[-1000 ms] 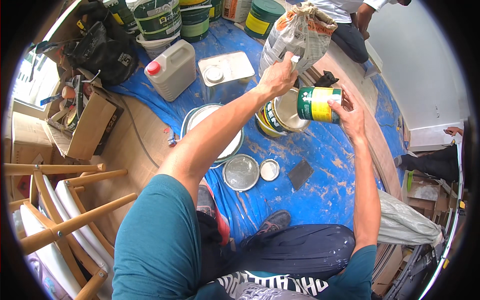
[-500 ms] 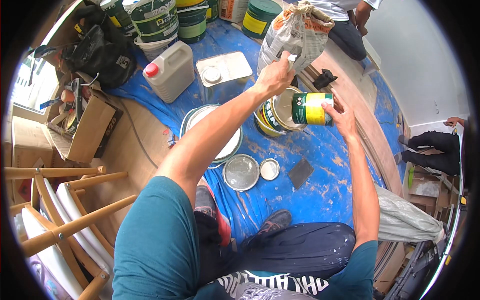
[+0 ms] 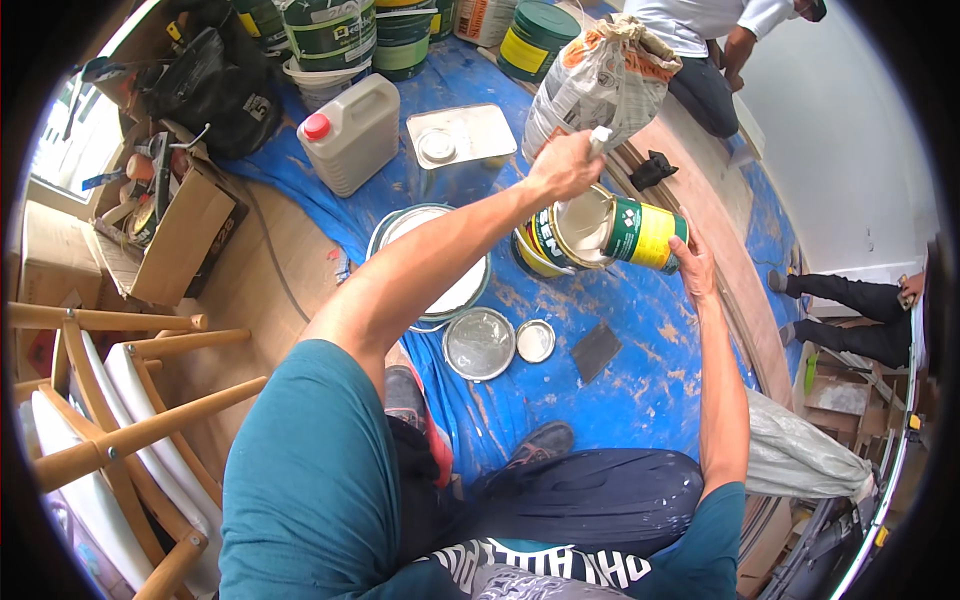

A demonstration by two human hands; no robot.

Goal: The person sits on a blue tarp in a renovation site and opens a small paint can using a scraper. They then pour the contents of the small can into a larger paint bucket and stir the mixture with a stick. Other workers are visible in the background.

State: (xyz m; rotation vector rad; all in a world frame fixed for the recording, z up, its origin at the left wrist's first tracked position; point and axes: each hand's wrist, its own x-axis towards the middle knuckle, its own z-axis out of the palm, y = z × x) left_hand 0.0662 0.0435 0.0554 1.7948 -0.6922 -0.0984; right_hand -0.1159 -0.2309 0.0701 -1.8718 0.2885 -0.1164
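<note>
My left hand (image 3: 568, 166) is closed round a white-handled tool (image 3: 600, 140), whose handle end sticks up above the fist. Its lower part reaches down to the mouth of a larger paint bucket (image 3: 535, 252), where the working end is hard to make out. Pale paint or paste coats the inside of that bucket. My right hand (image 3: 695, 266) grips a small green and yellow paint can (image 3: 650, 236) by its base. The can lies on its side, tilted, its mouth turned left over the bucket's rim.
Left of the bucket stands an open tub of white paint (image 3: 455, 290), with a grey lid (image 3: 480, 344) and smaller lid (image 3: 536, 341) nearby. A jerrycan (image 3: 350, 140), paper sack (image 3: 590, 90) and stacked buckets (image 3: 330, 35) stand beyond. Wooden-legged chairs (image 3: 150, 435) crowd the left; two people are at the right.
The small can has tilted further, its base dropping to the right. My left hand has shifted slightly right and down with the tool. The whole view has moved a little.
</note>
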